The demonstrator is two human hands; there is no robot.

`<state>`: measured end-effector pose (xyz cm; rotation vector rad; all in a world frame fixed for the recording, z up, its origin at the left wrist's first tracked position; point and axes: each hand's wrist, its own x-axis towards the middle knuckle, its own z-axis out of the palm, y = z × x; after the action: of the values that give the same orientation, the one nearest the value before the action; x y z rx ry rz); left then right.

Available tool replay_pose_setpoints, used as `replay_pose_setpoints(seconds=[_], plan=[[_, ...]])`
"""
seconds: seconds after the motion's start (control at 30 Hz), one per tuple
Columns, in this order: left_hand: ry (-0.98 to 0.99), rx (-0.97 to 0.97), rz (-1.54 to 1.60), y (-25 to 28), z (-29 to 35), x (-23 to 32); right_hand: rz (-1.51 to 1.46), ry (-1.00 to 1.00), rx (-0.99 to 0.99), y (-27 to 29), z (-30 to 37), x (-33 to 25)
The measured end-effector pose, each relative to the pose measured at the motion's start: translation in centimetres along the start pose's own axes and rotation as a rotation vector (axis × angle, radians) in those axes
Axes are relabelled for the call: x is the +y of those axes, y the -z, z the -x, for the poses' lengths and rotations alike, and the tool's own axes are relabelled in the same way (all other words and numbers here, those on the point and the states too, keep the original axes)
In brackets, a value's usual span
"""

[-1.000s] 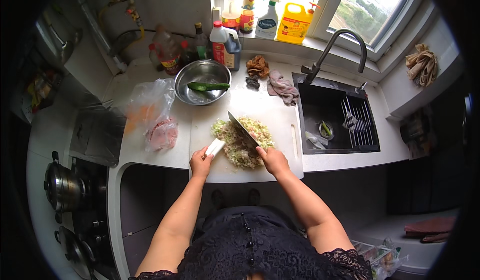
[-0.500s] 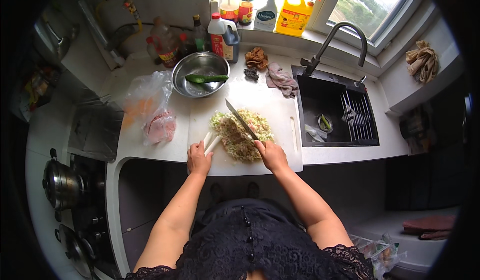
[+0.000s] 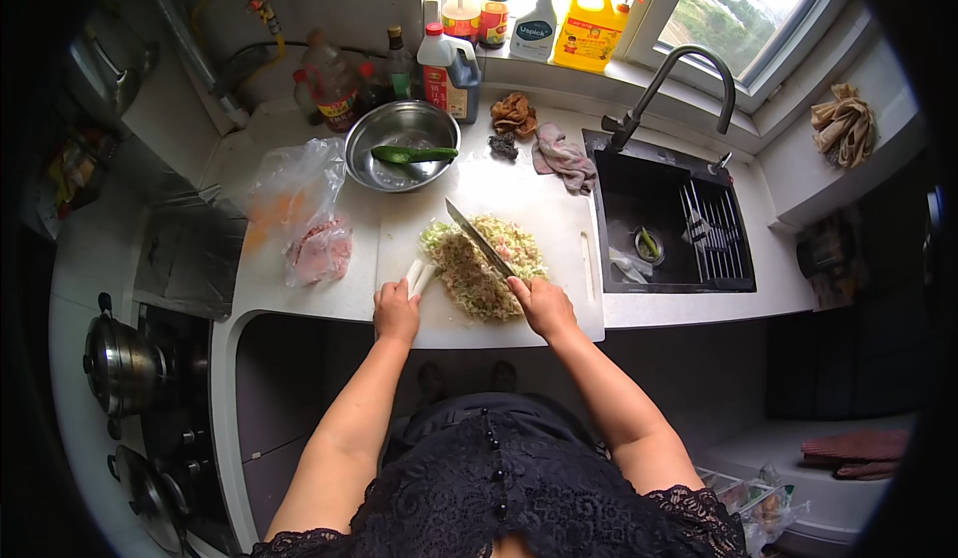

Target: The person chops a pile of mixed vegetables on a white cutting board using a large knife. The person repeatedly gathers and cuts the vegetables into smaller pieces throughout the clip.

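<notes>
Chopped mixture (image 3: 481, 290): heaped on the white cutting board (image 3: 564, 234), which is set on the tabletop (image 3: 689, 304).
Knife (image 3: 479, 239): held over the chopped mixture, its handle enclosed by the grip of the right hand (image 3: 547, 308).
White stalks (image 3: 425, 279): held in the grip of the left hand (image 3: 397, 316), just beside the mixture.

Kitchen (home-sized, by the look). Landmark: black sink (image 3: 629, 204). Behind it: curved faucet (image 3: 653, 82), window (image 3: 733, 19). Left of it: cutting board (image 3: 568, 269), steel bowl (image 3: 399, 124), sauce bottles (image 3: 447, 81); far left, stove (image 3: 200, 383), pot (image 3: 128, 366).
</notes>
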<state>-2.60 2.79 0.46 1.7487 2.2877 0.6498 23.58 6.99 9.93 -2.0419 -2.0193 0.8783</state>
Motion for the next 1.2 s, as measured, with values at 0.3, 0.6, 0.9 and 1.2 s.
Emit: replay_pose_setpoints(seconds=[0.3,0.6,0.9,1.2], plan=[[-0.015,-0.044,-0.058,-0.1,-0.5,-0.1,0.0,-0.048,-0.004,-1.1,-0.9,1.5],[0.018,-0.088,-0.103,0.4,-0.9,0.7,0.083,0.046,0.034,-1.9,-1.4,0.2],[0.043,-0.094,-0.122,0.2,-0.9,0.5,0.07,0.153,0.145,0.1,-1.1,-1.2],[0.055,-0.156,-0.119,0.5,-1.1,0.5,0.171,0.128,0.086,-0.4,-0.9,-0.8]])
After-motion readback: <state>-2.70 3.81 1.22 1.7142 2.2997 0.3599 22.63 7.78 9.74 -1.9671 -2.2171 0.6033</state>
